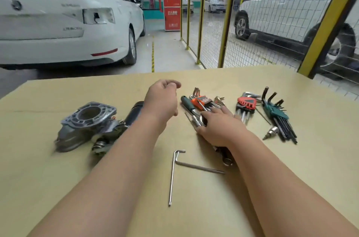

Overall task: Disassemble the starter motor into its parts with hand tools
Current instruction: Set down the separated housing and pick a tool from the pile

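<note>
A tabletop covered in brown board is seen from above, with parked cars beyond it.

Progress: the job is judged to be at an early stage. The starter motor lies on its side at the left of the table and appears to be in one piece. No removed parts are seen beside it. No tool is applied to it, and tool selection seems to be under way. Nearly all of the stripping down is judged to remain.

The motor: a grey cast nose housing with a round opening and a bolt flange is turned up and away. A black cylindrical body runs off behind the left forearm. Toothed metal parts and a little copper colour show at the join, though that area is blurred.

Hands: the left hand is held above the table just right of the motor, fingers loosely curled, nothing held. The right hand is laid on a cluster of tools, fingers nearly straight across them; no closed grip is seen. A wrench sticks out below its wrist.

Tools: a green-handled driver, an orange key set, a red set and a green set are spread at the right. Two loose L-keys lie nearest the viewer.
</note>
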`<state>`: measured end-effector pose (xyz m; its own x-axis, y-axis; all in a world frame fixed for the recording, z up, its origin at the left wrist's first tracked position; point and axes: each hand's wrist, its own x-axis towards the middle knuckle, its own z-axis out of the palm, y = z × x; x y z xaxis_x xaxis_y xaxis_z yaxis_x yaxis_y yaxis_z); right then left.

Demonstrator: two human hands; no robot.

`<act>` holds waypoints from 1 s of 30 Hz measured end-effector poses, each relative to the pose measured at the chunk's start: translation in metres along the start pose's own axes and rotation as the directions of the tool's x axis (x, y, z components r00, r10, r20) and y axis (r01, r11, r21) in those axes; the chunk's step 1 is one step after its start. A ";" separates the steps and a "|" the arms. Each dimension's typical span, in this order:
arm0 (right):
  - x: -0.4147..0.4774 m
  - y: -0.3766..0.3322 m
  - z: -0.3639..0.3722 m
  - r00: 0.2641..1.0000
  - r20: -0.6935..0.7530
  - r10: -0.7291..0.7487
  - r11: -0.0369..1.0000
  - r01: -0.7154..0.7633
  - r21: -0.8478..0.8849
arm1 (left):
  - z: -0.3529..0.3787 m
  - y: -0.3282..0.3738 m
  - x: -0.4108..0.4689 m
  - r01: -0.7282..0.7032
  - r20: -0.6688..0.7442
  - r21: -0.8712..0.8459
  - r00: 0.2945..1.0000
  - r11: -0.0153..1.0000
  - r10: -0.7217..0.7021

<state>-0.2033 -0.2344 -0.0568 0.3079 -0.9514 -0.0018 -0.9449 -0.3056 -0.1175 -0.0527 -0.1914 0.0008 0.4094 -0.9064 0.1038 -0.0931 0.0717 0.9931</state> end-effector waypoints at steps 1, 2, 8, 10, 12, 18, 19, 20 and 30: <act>0.001 0.001 0.000 0.999 -0.005 0.034 0.999 -0.034 -0.012 | -0.014 0.005 -0.004 -0.029 0.002 0.079 1.000 0.996 0.029; 0.002 0.003 0.001 0.997 -0.009 0.070 0.997 -0.071 -0.034 | -0.032 0.008 -0.007 -0.057 -0.016 0.140 0.998 0.989 0.060; -0.007 0.004 -0.007 0.959 -0.228 0.170 0.955 -0.217 -0.202 | -0.165 -0.006 -0.015 -0.087 -0.186 0.545 0.957 0.834 0.222; -0.012 -0.013 -0.013 0.930 -0.368 0.012 0.984 -0.078 -0.163 | -0.203 -0.031 -0.017 0.046 -0.196 0.717 0.971 0.696 0.138; -0.021 -0.043 -0.015 0.900 -0.398 -0.180 0.980 0.199 0.008 | -0.224 -0.053 -0.015 0.088 -0.178 0.753 0.981 0.652 0.074; -0.043 -0.139 -0.016 0.740 -0.214 -0.637 0.728 0.669 0.149 | -0.238 -0.068 0.009 0.131 -0.191 0.838 0.980 0.529 0.061; -0.042 -0.146 -0.014 0.728 -0.212 -0.652 0.718 0.683 0.137 | -0.240 -0.069 0.011 0.143 -0.194 0.849 0.980 0.509 0.047; -0.041 -0.150 -0.011 0.724 -0.223 -0.653 0.714 0.686 0.136 | -0.243 -0.070 0.010 0.145 -0.188 0.858 0.981 0.492 0.039; -0.037 -0.134 -0.002 0.724 -0.321 -0.610 0.676 0.687 0.266 | -0.298 -0.085 -0.001 0.208 -0.383 0.457 0.924 0.865 -0.020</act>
<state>-0.0888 -0.1584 -0.0390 0.7641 -0.5146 0.3890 -0.3972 -0.8505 -0.3449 0.2252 -0.0725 -0.0677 0.7276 -0.6791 0.0974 -0.4102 -0.3169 0.8551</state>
